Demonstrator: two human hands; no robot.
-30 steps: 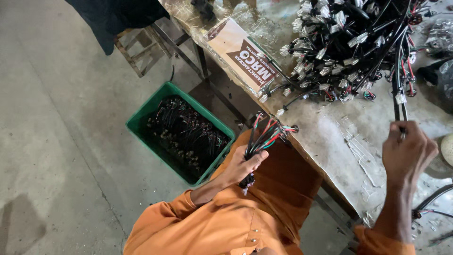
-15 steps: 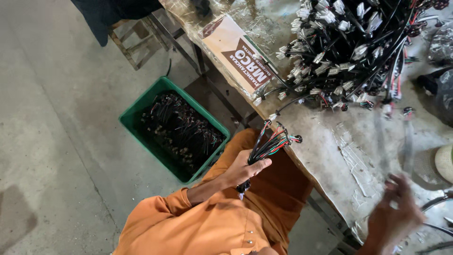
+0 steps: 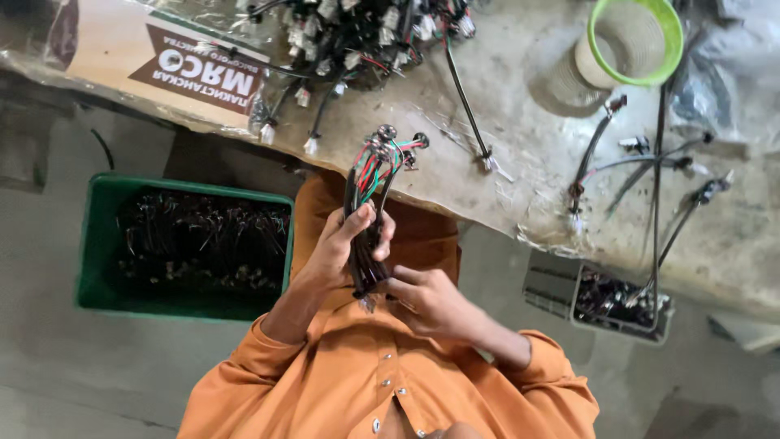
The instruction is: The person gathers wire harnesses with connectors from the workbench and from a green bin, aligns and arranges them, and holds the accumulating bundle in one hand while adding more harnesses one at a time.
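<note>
Over my lap, just short of the workbench edge, I keep my left hand wrapped around the wire harness bundle while my right hand pinches its lower end, squaring the connectors before letting go.

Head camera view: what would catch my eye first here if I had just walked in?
Probably the bundle of wires with red and green strands, held upright at centre by the left hand and the right hand above an orange shirt. Next, the green crate of dark wiring on the floor at left, and the tangled heap of connectors on the worn bench above.
</note>
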